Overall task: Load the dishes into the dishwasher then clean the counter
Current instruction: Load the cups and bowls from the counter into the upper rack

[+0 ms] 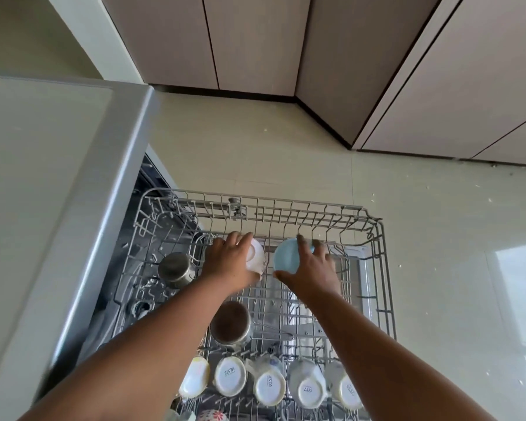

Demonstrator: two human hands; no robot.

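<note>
Two hands work at the far end of the pulled-out upper rack (377, 238). Left hand (230, 262): fingers curled over a white bowl (257, 256), gripping it from the side. Right hand (312, 267): fingers spread around a light blue bowl (289, 256), thumb at its near rim, fingertips over its far rim. Both bowls sit just beside each other, close to touching, low over the rack wires near the far wall; cannot tell if either rests on the tines yet.

Orientation: white bowl tipped on edge, its opening not visible from here. Blue bowl shows a round face up toward the camera, rim running near to far; cannot tell if that face is base or inside. Bowls are round, no real long axis.

Risks, as judgement: bowls knocking together on release, being so close; a bowl set between tines badly could roll or tip flat; one left mouth-up would pool water.

Outward: a steel cup (173, 268) left of the white bowl, a second steel cup (230, 325) nearer, under the left forearm. Row of inverted mugs (269, 385) along the near edge. Countertop (43, 177) at left.
</note>
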